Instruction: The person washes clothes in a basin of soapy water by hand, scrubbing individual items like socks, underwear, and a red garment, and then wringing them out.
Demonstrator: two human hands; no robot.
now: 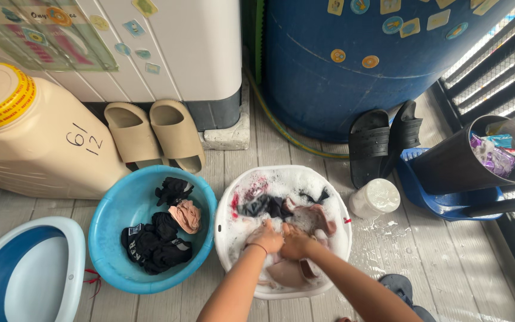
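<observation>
Both hands [281, 238] in white basin [227, 238]; blue basin [105, 262] adj.

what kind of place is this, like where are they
Probably a home laundry spot on a balcony or back porch: a white washing machine, a big blue water barrel, and both hands scrubbing clothes in a sudsy white basin on plank flooring.

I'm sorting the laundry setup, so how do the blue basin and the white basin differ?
The blue basin holds dry-looking, mostly dark clothes and no hands; the white basin holds suds and wet garments, with the left hand and right hand scrubbing inside. Both are round and sit on the plank floor.
</observation>
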